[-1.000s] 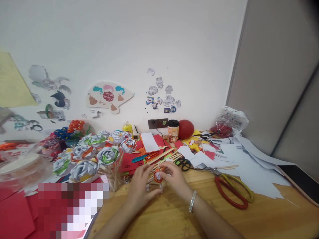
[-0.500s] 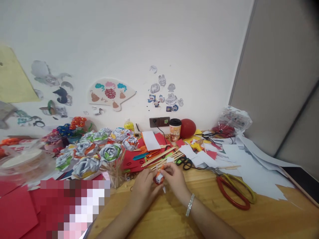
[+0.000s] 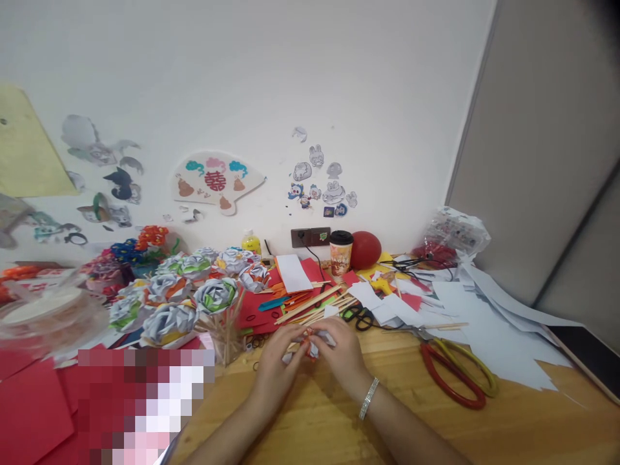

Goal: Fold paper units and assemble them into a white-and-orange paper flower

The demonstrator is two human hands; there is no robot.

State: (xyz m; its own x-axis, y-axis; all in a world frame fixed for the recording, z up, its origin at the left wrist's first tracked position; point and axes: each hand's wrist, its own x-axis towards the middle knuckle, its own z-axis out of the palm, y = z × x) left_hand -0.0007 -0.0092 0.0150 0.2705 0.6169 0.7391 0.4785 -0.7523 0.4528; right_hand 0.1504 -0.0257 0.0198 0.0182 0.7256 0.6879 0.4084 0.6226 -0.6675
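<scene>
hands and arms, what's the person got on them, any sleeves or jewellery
No sleeves or gloves show: the left hand and right hand are bare, and so are both arms down to the picture's lower edge. The only thing worn is a silver-coloured bracelet with a segmented look, on the right wrist. Any rings are too small to tell.

"Where's room?"
"Bare table [image 3: 460, 433] along the near edge, right of the right hand [image 3: 341, 354]."
"And blocked?"
"Flowers [image 3: 194, 303] crowd the left, sticks [image 3: 310, 309] lie just behind, scissors [image 3: 427, 354] and paper [image 3: 489, 336] farther right."
</scene>
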